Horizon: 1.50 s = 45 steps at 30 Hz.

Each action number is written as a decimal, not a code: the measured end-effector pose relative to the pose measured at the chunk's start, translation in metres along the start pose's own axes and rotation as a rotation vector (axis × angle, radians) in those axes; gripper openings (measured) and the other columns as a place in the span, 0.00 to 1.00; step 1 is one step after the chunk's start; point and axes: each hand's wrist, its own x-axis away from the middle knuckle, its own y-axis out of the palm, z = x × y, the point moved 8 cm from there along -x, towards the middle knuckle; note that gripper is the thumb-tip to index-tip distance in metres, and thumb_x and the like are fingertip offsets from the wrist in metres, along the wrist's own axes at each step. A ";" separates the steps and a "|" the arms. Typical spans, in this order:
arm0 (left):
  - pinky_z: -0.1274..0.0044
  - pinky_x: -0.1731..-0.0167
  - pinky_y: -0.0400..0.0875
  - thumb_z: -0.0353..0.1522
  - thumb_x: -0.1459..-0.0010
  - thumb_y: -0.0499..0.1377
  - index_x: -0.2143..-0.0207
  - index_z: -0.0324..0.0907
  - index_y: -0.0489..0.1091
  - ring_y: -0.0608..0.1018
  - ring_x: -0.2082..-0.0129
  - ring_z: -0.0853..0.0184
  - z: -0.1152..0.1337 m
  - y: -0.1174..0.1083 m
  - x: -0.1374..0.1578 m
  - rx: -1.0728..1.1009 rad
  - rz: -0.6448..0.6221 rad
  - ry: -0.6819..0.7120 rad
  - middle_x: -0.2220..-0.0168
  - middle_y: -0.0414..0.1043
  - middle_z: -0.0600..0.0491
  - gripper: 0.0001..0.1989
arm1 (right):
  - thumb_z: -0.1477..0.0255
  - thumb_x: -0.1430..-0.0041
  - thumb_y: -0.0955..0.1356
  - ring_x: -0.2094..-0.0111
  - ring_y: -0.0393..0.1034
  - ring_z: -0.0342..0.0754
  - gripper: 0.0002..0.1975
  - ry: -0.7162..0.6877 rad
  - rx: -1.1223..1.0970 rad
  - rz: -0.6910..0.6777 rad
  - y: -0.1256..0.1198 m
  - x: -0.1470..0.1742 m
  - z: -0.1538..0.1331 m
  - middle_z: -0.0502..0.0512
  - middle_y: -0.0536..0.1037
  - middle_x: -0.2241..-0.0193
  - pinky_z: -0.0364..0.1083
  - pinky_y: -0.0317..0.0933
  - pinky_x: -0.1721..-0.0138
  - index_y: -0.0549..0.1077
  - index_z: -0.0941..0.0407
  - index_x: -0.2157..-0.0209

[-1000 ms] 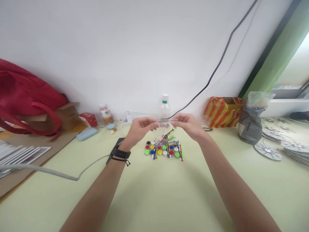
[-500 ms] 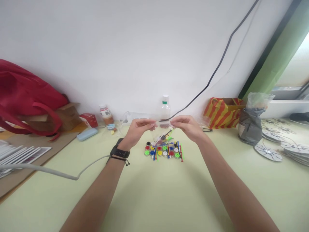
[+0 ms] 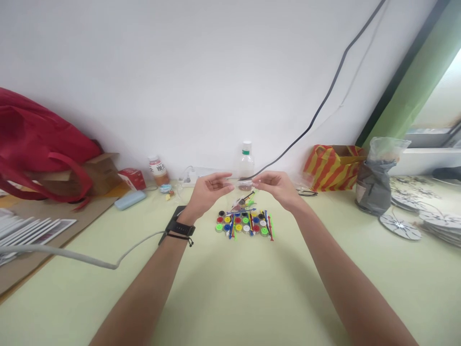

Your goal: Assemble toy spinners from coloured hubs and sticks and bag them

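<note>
My right hand (image 3: 275, 188) pinches the top edge of a clear plastic bag (image 3: 236, 196) between thumb and fingertips. My left hand (image 3: 212, 191), with a dark watch on its wrist, is at the bag's other side. Its thumb and forefinger stand apart, and I see nothing gripped between them. The thin film is hard to make out. Coloured pieces, some arrow-shaped (image 3: 242, 211), show below and through the bag. Under the hands, small round discs (image 3: 238, 228) in red, yellow, green, blue, white and black lie in rows, with thin coloured arrows (image 3: 271, 227) across them.
Behind the hands stands a clear bottle (image 3: 246, 161) with a white cap. A dark phone-like slab (image 3: 173, 225) lies under my left wrist. Left are a red bag (image 3: 43, 139) and a blue case (image 3: 130, 200); right, a striped bag (image 3: 329, 168) and patterned discs (image 3: 399, 227).
My left thumb and forefinger have parted from their pinch on the bag's edge. My right hand keeps its pinch and has shifted slightly left.
</note>
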 end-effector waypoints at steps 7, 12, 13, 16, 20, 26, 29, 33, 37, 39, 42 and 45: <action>0.68 0.52 0.77 0.41 0.50 0.74 0.55 0.41 0.80 0.82 0.56 0.57 0.002 0.003 0.001 -0.045 -0.066 -0.038 0.56 0.82 0.46 0.22 | 0.58 0.50 0.78 0.61 0.77 0.55 0.19 -0.021 0.020 0.008 0.000 0.001 -0.004 0.56 0.83 0.66 0.54 0.69 0.56 0.83 0.53 0.58; 0.70 0.56 0.77 0.43 0.45 0.70 0.59 0.40 0.82 0.82 0.58 0.58 0.001 0.009 0.001 -0.121 -0.148 -0.038 0.60 0.82 0.45 0.17 | 0.58 0.49 0.78 0.60 0.77 0.56 0.19 -0.004 0.075 -0.008 -0.001 0.002 -0.005 0.57 0.84 0.64 0.55 0.70 0.56 0.83 0.53 0.58; 0.70 0.57 0.77 0.43 0.45 0.70 0.61 0.40 0.82 0.82 0.60 0.58 0.001 0.009 0.000 -0.133 -0.151 -0.031 0.61 0.82 0.46 0.16 | 0.58 0.49 0.78 0.60 0.77 0.56 0.18 0.003 0.088 -0.013 -0.001 0.002 -0.006 0.57 0.84 0.64 0.55 0.69 0.56 0.83 0.53 0.58; 0.71 0.59 0.76 0.43 0.46 0.70 0.64 0.40 0.81 0.82 0.62 0.59 0.005 0.008 0.001 -0.125 -0.137 -0.019 0.63 0.82 0.47 0.16 | 0.59 0.49 0.78 0.61 0.77 0.55 0.16 0.008 0.114 -0.025 0.000 0.003 -0.009 0.56 0.83 0.65 0.54 0.69 0.56 0.83 0.53 0.62; 0.70 0.54 0.76 0.43 0.47 0.71 0.58 0.41 0.80 0.82 0.57 0.57 0.009 0.013 0.003 -0.086 -0.136 -0.017 0.57 0.82 0.45 0.18 | 0.60 0.48 0.77 0.63 0.76 0.53 0.13 -0.008 0.126 -0.020 0.002 0.002 -0.011 0.56 0.83 0.65 0.52 0.69 0.58 0.83 0.54 0.64; 0.75 0.67 0.73 0.44 0.42 0.67 0.65 0.40 0.82 0.79 0.66 0.63 0.007 0.021 0.001 -0.203 -0.150 0.045 0.67 0.81 0.48 0.15 | 0.61 0.46 0.76 0.61 0.76 0.53 0.15 -0.005 0.117 -0.069 0.008 0.004 -0.010 0.56 0.83 0.63 0.51 0.69 0.57 0.82 0.55 0.61; 0.76 0.67 0.72 0.43 0.41 0.67 0.64 0.40 0.82 0.78 0.67 0.65 0.009 0.021 0.001 -0.207 -0.158 0.056 0.67 0.81 0.49 0.15 | 0.59 0.47 0.77 0.60 0.76 0.53 0.19 0.010 0.121 -0.114 0.014 0.005 -0.009 0.57 0.83 0.60 0.50 0.69 0.58 0.81 0.54 0.57; 0.77 0.68 0.72 0.43 0.41 0.67 0.64 0.40 0.82 0.78 0.69 0.65 0.015 0.019 0.002 -0.214 -0.199 0.039 0.69 0.81 0.49 0.15 | 0.56 0.46 0.76 0.63 0.75 0.52 0.17 0.007 0.196 -0.144 0.018 0.005 -0.008 0.56 0.82 0.64 0.49 0.68 0.62 0.82 0.55 0.64; 0.77 0.70 0.72 0.44 0.42 0.67 0.65 0.39 0.82 0.77 0.71 0.66 0.015 0.015 0.002 -0.243 -0.242 0.008 0.71 0.80 0.48 0.16 | 0.56 0.47 0.76 0.68 0.72 0.48 0.17 0.019 0.196 -0.156 0.015 0.005 -0.005 0.54 0.80 0.70 0.47 0.65 0.66 0.81 0.56 0.68; 0.77 0.69 0.73 0.44 0.42 0.67 0.65 0.39 0.82 0.78 0.71 0.66 0.012 0.013 0.001 -0.217 -0.253 -0.013 0.71 0.81 0.48 0.16 | 0.56 0.47 0.77 0.68 0.72 0.48 0.16 0.018 0.154 -0.137 0.013 0.004 -0.003 0.53 0.80 0.70 0.47 0.65 0.66 0.80 0.56 0.68; 0.77 0.69 0.74 0.43 0.42 0.67 0.64 0.38 0.82 0.78 0.72 0.67 0.007 0.009 0.000 -0.170 -0.230 -0.023 0.71 0.81 0.47 0.16 | 0.57 0.47 0.77 0.65 0.74 0.49 0.16 0.017 0.058 -0.123 0.016 0.003 0.002 0.53 0.80 0.69 0.48 0.67 0.62 0.79 0.56 0.67; 0.77 0.68 0.74 0.43 0.42 0.68 0.63 0.38 0.82 0.78 0.71 0.67 0.005 0.004 -0.002 -0.132 -0.193 -0.019 0.70 0.81 0.47 0.16 | 0.59 0.48 0.78 0.65 0.75 0.49 0.16 0.003 -0.034 -0.134 0.021 0.002 0.004 0.54 0.81 0.69 0.49 0.69 0.60 0.78 0.56 0.66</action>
